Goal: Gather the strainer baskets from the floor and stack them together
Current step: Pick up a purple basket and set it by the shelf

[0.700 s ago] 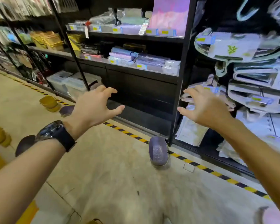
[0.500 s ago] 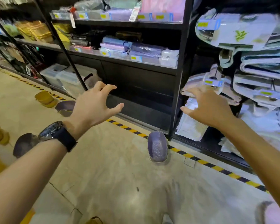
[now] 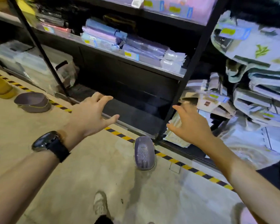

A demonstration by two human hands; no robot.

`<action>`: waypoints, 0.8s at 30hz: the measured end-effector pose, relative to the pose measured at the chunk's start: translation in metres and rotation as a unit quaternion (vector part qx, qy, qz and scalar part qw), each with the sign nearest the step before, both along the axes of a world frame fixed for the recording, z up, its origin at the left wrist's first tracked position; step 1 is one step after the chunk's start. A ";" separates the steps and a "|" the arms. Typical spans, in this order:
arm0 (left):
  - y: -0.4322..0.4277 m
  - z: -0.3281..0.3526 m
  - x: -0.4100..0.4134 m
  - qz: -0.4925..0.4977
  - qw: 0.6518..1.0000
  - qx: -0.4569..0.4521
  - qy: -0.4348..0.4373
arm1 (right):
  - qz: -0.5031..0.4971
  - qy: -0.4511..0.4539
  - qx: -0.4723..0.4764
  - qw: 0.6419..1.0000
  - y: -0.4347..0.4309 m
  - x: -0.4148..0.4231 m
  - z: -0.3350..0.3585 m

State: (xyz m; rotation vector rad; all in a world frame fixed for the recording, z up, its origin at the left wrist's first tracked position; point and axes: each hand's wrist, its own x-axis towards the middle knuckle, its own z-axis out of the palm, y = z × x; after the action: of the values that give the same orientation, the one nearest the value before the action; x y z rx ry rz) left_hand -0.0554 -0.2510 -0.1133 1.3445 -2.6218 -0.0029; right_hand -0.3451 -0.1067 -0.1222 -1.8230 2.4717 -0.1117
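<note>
A purple strainer basket (image 3: 144,153) lies upside down on the floor beside the shelf post, its perforated bottom facing me. My left hand (image 3: 90,115), with a black watch on the wrist, hovers open above and left of it. Spread and holding nothing, my right hand (image 3: 190,125) hangs above and right of it. Another purple basket (image 3: 33,101) stands upright at the far left on the striped line. A yellow basket (image 3: 0,87) sits beyond it at the left edge. A pink basket (image 3: 244,215) shows at the bottom right.
Black shelving (image 3: 191,75) full of packaged goods runs along the far side, its lowest level dark. Yellow-and-black tape (image 3: 184,166) marks the floor before it. My shoe (image 3: 100,204) is on the concrete floor at the bottom centre. Clear storage boxes (image 3: 31,63) sit at the left.
I have moved closer to the shelf and the view has tipped down. Both hands have come lower toward the upside-down purple basket, still spread and holding nothing.
</note>
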 end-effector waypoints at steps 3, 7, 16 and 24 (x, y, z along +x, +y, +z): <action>-0.045 -0.009 0.017 -0.015 0.999 0.032 0.007 | -0.028 -0.001 0.022 0.999 -0.040 0.026 -0.006; -0.104 -0.015 0.035 -0.047 0.998 0.051 0.007 | -0.073 -0.005 0.028 0.997 -0.088 0.053 -0.012; -0.207 -0.023 -0.011 -0.120 0.989 0.087 -0.022 | -0.110 -0.043 0.033 0.992 -0.168 0.066 -0.041; -0.284 -0.053 -0.075 -0.165 0.978 0.084 -0.094 | -0.124 -0.069 0.038 0.989 -0.230 0.041 -0.078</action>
State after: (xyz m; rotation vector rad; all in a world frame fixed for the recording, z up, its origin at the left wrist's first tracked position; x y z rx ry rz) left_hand -0.1308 -0.5350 -0.1661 0.9795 -3.0357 -0.1559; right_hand -0.3043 -0.3367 -0.2006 -1.4217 2.5540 -0.1501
